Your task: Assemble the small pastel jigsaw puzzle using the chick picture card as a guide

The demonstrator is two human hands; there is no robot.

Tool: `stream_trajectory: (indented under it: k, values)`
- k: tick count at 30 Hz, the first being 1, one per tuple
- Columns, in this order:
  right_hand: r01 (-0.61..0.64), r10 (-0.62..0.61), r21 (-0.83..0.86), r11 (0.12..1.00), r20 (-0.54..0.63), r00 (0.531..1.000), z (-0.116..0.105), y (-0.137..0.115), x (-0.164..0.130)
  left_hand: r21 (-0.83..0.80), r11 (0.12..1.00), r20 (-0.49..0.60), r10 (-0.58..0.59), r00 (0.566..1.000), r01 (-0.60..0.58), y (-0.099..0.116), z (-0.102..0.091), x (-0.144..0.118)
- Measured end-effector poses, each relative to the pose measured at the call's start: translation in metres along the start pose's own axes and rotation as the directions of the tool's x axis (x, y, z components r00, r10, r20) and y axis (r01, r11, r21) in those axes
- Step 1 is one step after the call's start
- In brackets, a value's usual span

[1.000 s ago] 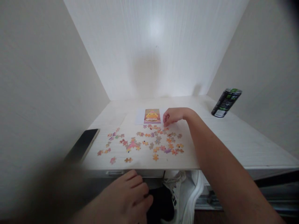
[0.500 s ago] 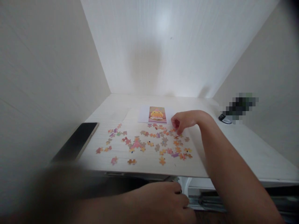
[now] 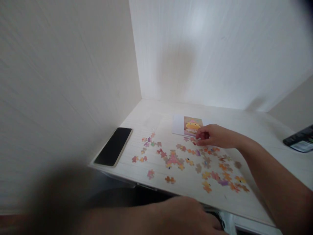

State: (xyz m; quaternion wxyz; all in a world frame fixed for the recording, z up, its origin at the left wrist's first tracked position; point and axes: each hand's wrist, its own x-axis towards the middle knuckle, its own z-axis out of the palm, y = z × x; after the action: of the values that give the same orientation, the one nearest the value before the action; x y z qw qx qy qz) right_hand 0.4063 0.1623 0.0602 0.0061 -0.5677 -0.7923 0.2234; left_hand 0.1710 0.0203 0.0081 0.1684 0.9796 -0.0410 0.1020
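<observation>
Right hand (image 3: 212, 136) pinching among puzzle pieces (image 3: 195, 160) by reference card (image 3: 188, 125); grasp unclear. Left hand (image 3: 181, 215) loosely closed, off table (image 3: 151, 114). Risk: forearm sweeps near-right pieces off edge.

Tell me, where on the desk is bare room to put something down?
Bare desk lies between the card and the can, and behind the phone toward the back wall. The middle, near the right hand, is crowded with puzzle pieces.

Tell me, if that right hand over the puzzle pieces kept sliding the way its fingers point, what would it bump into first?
The right hand points left and slightly away. Probably it meets the loose puzzle pieces at its fingertips first, with the picture card just beyond them; depth is hard to judge here.
</observation>
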Motion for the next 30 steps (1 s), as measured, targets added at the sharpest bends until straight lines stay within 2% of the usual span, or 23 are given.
stream_trajectory:
  k: [1,3,4,6,8,9,11,13,15,18,22,30]
  values:
    - [0.0,0.0,0.003,1.0,0.008,1.0,0.001,0.001,0.0,0.065,0.995,-0.062,-0.066,0.996,0.07,0.002,-0.014,-0.008]
    - [0.002,-0.002,0.019,1.0,0.027,1.0,0.002,0.003,0.001,0.219,0.97,-0.182,-0.061,0.981,0.101,0.001,-0.044,-0.022]
    - [0.007,-0.008,0.032,0.999,0.037,0.999,0.002,0.003,0.001,0.245,0.954,-0.271,-0.103,0.957,0.172,-0.002,-0.058,-0.028]
    - [0.018,-0.021,0.06,0.998,0.06,0.998,0.002,0.004,0.001,0.242,0.884,-0.403,-0.282,0.871,0.399,-0.014,-0.084,-0.043]
    - [0.021,-0.027,0.077,0.997,0.075,0.997,0.002,0.004,0.001,0.167,0.79,-0.496,-0.45,0.743,0.59,-0.031,-0.108,-0.063]
    - [0.019,-0.025,0.079,0.997,0.077,0.997,0.002,0.004,0.002,0.128,0.731,-0.509,-0.532,0.677,0.67,-0.04,-0.118,-0.076]
    - [0.011,-0.018,0.081,0.997,0.081,0.997,0.003,0.005,0.002,0.111,0.629,-0.473,-0.647,0.598,0.769,-0.054,-0.135,-0.103]
    - [0.004,-0.011,0.084,0.996,0.087,0.996,0.004,0.006,0.003,0.101,0.555,-0.369,-0.749,0.55,0.825,-0.061,-0.144,-0.129]
    - [0.0,-0.008,0.081,0.997,0.095,0.995,0.004,0.008,0.004,0.052,0.522,-0.301,-0.805,0.512,0.851,-0.059,-0.146,-0.147]
    - [-0.008,0.0,0.073,0.997,0.106,0.994,0.005,0.009,0.005,-0.006,0.509,-0.245,-0.835,0.492,0.861,-0.048,-0.142,-0.154]
    - [-0.03,0.021,0.076,0.997,0.107,0.994,0.005,0.008,0.004,0.014,0.524,-0.217,-0.83,0.515,0.851,-0.039,-0.136,-0.146]
    - [-0.012,0.003,0.106,0.994,0.08,0.997,0.005,0.006,0.003,0.036,0.562,-0.184,-0.809,0.558,0.827,-0.051,-0.123,-0.14]
